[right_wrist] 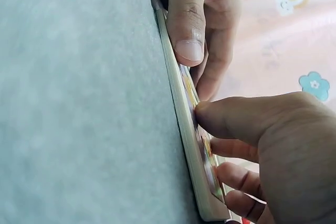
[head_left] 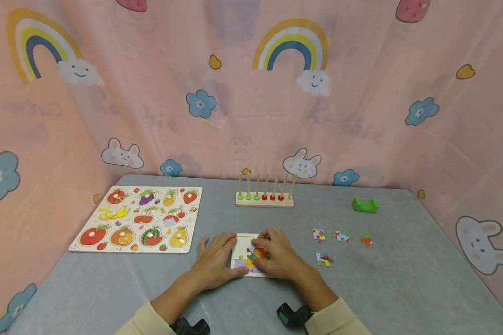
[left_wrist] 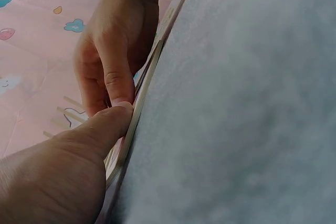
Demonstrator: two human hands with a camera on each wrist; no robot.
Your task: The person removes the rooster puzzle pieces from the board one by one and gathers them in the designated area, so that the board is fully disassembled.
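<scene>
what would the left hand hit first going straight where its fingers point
Probably the puzzle tray, which the left hand appears to touch; the beaded peg rack stands farther on, depth unclear.

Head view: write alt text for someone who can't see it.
A left hand rests against a small puzzle tray while the right hand touches pieces inside it. Four loose pieces lie to the right on the gray table. Farther back: a fruit board at left, a beaded peg stand, and a green block at right.
</scene>
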